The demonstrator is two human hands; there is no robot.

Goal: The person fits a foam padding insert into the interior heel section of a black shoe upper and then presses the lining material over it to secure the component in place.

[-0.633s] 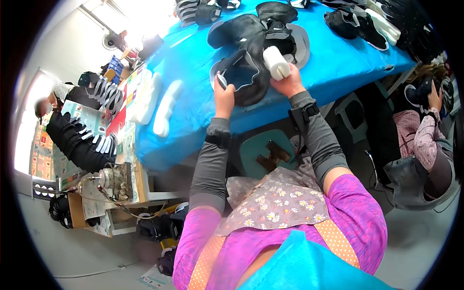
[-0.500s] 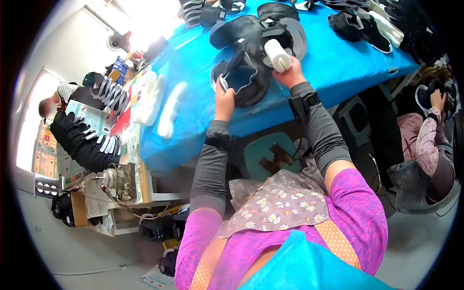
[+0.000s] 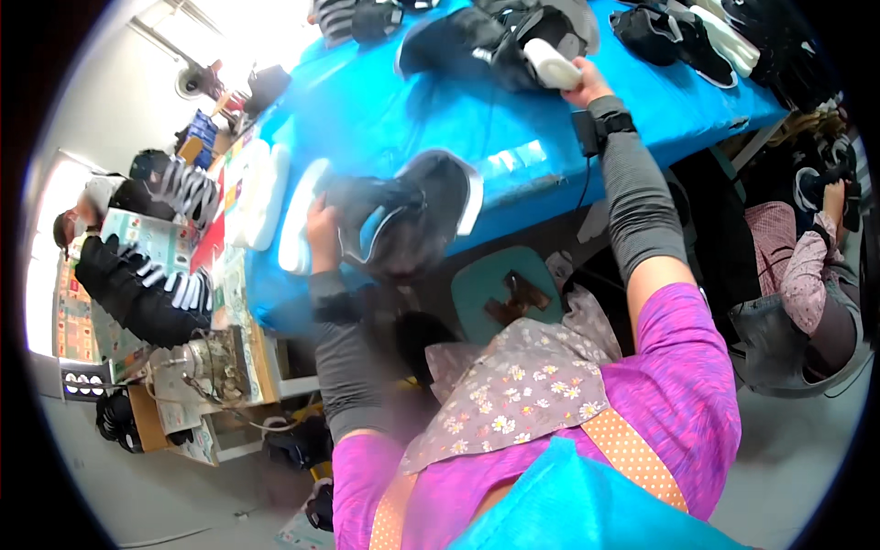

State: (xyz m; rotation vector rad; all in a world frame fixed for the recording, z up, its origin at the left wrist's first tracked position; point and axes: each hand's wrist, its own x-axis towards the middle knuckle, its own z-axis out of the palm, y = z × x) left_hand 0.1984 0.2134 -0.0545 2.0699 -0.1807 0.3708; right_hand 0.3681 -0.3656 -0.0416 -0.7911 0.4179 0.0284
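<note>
A pair of black shoe uppers (image 3: 417, 220) with white edging hangs from my left hand (image 3: 321, 229), over the near edge of the blue-covered table (image 3: 357, 137). The fingers of that hand are closed on one upper's rim, and the pair is smeared by motion. Farther off to the right, my right hand (image 3: 588, 84) grips the end of a white shoe-shaped foam form (image 3: 552, 64). The form's other end rests against black uppers (image 3: 458, 46) heaped on the table.
White foam forms (image 3: 260, 197) lie at the table's left end. More black shoes (image 3: 646, 37) sit at the far right. Below the table edge stands a green stool (image 3: 467, 293) with a brown item on it. Co-workers sit at left and right. A machine (image 3: 215, 362) stands lower left.
My left hand has come left and nearer, drawing the black uppers off the heap. My right hand, still on the white form, has shifted slightly right and farther away.
</note>
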